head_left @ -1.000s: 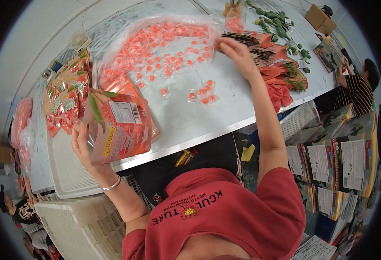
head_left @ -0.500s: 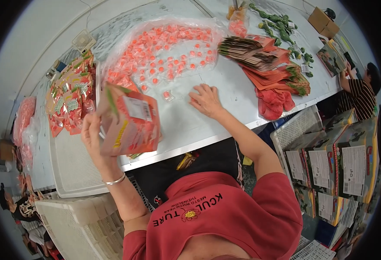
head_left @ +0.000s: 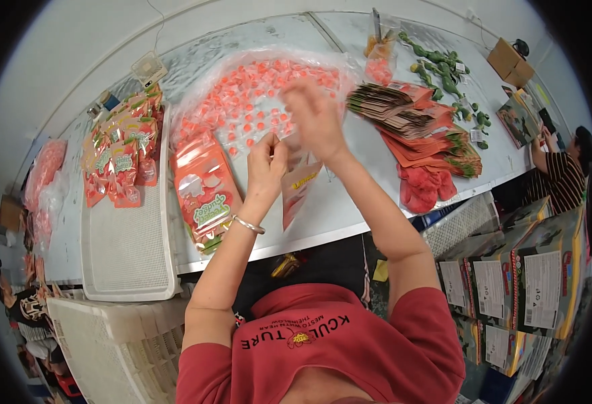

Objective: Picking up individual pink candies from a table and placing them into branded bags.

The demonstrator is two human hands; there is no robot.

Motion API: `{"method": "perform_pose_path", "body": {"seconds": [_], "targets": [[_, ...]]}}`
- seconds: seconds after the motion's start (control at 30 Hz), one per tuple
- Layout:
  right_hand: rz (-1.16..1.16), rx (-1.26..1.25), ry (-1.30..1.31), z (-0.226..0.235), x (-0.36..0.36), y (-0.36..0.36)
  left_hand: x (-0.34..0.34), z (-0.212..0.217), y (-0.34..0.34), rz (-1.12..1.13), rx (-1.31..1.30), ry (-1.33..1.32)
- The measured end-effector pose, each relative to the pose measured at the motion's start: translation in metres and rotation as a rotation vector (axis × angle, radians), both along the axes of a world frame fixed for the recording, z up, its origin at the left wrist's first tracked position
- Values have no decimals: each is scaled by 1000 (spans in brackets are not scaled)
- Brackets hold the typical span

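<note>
A long grey table (head_left: pixel 376 202) is spread beneath both hands, with a white perforated tray (head_left: pixel 124 249) set on it well to the left of the left hand. Beyond the hands, a clear plastic sheet strewn with small pink-orange sweets (head_left: pixel 242 111) is laid out. To the right of the right hand, a fanned stack of flat pouches (head_left: pixel 410 121) is seen, with green toy figures (head_left: pixel 444 74) farther off behind it. On the far end of the tray, filled pouches (head_left: pixel 121 161) are piled. Just left of the left hand, a small pile of orange printed pouches (head_left: pixel 205 192) is rested on the table.

An orange pouch (head_left: pixel 299 192) is held up between the two hands, hanging down from them above the table edge. Its top is pinched by the left hand (head_left: pixel 265 168), whose fingers are closed on it; a thin bracelet (head_left: pixel 249 225) is worn at that wrist. The right hand (head_left: pixel 316 118) is raised just above and beside the left; it is blurred, its fingers partly curled at the pouch mouth, and whether anything is gripped in it cannot be told.
</note>
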State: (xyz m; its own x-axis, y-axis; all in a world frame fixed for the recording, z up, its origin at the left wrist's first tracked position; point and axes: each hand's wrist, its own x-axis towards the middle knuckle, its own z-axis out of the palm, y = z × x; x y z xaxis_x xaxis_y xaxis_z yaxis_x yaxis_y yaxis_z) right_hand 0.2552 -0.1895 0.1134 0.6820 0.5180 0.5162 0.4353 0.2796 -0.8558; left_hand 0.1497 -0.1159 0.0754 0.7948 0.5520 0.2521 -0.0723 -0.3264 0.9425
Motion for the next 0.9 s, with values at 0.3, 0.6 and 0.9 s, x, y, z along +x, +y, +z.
{"method": "perform_pose_path", "body": {"seconds": [0.3, 0.6, 0.9], "targets": [[64, -461, -835, -57, -33, -45, -1, -48, 9, 198, -264, -93], [497, -785, -709, -9, -12, -44, -16, -13, 1, 234, 176, -205], [755, -467, -631, 49, -2, 15, -38, 39, 73, 385, 380, -270]]}}
